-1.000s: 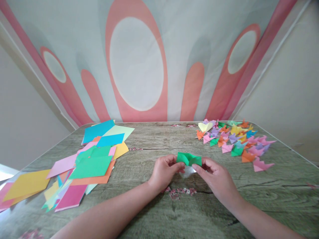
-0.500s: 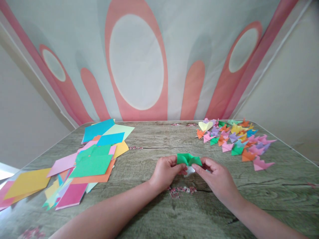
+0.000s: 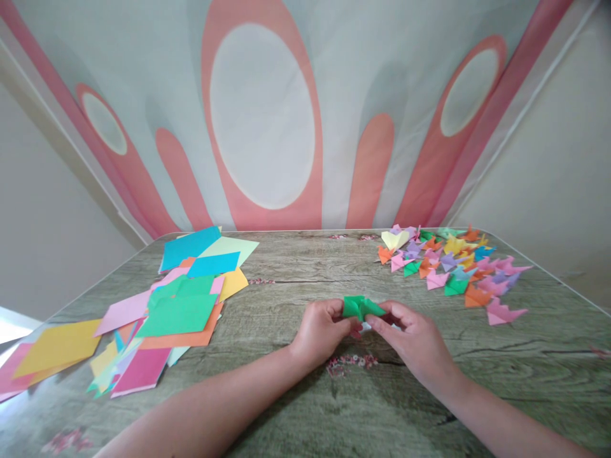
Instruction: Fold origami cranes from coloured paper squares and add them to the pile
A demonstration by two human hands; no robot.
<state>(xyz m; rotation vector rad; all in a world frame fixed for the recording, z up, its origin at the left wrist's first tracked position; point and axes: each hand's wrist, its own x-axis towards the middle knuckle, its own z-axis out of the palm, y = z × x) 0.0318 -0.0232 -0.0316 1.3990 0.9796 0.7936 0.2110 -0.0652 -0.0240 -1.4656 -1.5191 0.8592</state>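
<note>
A small piece of green origami paper (image 3: 359, 308), partly folded, is held up just above the table between both hands. My left hand (image 3: 324, 327) pinches its left side between thumb and fingers. At its right end, the thumb and fingers of my right hand (image 3: 410, 331) are closed on the paper. A bit of the paper's white underside shows below, between the thumbs. The fingertips behind the paper are hidden.
Sheets of coloured paper lie in a loose pile on the left, with a green sheet (image 3: 179, 315) on top. Several small folded paper figures, among them a pink one (image 3: 503, 312), cluster at the back right. All rest on a wood-grain table (image 3: 296, 267) before a printed cloth (image 3: 262, 219).
The green paper's right part has narrowed to a point, and its middle has closed up. Less of the white underside shows. Both hands keep their grip in nearly the same place.
</note>
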